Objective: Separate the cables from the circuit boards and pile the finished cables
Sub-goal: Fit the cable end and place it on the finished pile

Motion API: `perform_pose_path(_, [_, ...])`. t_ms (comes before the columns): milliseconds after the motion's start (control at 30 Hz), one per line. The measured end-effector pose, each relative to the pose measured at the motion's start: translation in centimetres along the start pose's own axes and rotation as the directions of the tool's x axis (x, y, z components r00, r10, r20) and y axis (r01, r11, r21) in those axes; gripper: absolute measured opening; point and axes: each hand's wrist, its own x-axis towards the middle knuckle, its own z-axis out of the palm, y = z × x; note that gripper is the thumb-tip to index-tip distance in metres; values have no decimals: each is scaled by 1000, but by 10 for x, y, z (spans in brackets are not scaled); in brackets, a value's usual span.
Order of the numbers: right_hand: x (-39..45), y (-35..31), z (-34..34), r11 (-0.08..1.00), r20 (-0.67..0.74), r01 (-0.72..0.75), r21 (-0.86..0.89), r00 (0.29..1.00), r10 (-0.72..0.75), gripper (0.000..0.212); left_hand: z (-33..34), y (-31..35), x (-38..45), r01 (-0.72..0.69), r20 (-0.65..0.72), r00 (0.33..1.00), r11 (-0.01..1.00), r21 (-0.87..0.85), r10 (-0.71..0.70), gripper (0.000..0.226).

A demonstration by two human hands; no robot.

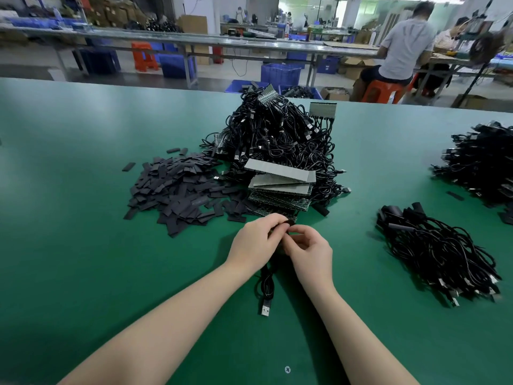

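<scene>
Ahead: tangled cable heap (280,140) with stacked circuit boards (280,187) blocks forward reach | Left-front: loose black strips (177,190) cover the mat | Right: cable bundle (438,257), further pile (483,165) beyond | Free: bare green table (83,245) at near left; lane between heap and bundle

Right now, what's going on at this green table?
A person is working on one black cable at the near middle of the green table. Both hands, left and right, pinch its upper end, where something small and dark sits between the fingers; its USB plug lies on the table towards the person. Behind the hands sits a heap of cables and boards, with loose black strips to its left. A neater cable pile lies to the right.
</scene>
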Motion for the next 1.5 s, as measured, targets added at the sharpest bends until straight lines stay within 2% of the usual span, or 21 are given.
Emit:
perform_pose_path(133, [0,-1,-2,1000,34,5,7,999,-6,8,-5,-7,-2,-75,82,995,988,133,64,20])
perform_pose_path(300, [-2,-4,-3,999,46,5,39,999,-7,10,-7,-7,-4,-162,108,984,961,222,141,28])
perform_pose_path(433, [-2,-4,-4,999,33,25,44,999,-27,16,-14,-11,-6,-310,198,947,884,349,254,47])
perform_pose_path(533, [-2,-3,-5,994,-46,20,110,999,-16,24,-16,-11,-4,-407,239,912,804,433,332,55])
perform_pose_path(633, [-1,-1,-5,989,-121,-2,145,993,20,25,-10,-10,2,-433,235,901,730,528,364,37])
perform_pose_path(700, [-1,0,-5,992,-131,-1,124,991,17,24,-4,-6,2,-356,153,932,743,566,329,25])
perform_pose_path(767, [-1,0,-6,994,-130,2,113,991,13,22,3,-4,-3,-232,1,961,800,553,278,18])
perform_pose_path(833, [0,1,-7,994,-125,0,106,992,13,20,7,-6,-7,-142,-64,979,873,467,193,21])
perform_pose_path(900, [2,1,-7,996,-110,-10,92,994,20,18,7,-11,-8,-103,-62,989,933,345,133,22])
perform_pose_path(1000, [10,-3,-7,998,-39,-47,51,998,49,13,4,-11,-8,-122,-67,987,955,269,145,15])
perform_pose_path(1100, [16,-6,-8,997,7,-2,-73,1000,3,29,3,-10,-10,-135,-89,984,970,202,155,14])
perform_pose_path(1167, [13,-5,-10,992,7,57,-111,998,-57,31,2,-11,-11,-98,-111,987,984,147,115,18])
perform_pose_path(1333, [6,0,-14,995,-47,47,93,998,-42,28,1,-9,-15,-58,-138,988,993,100,72,20])
perform_pose_path(1500, [6,0,-14,990,-30,30,136,999,-26,21,0,-6,-16,-85,-124,987,988,129,101,22])
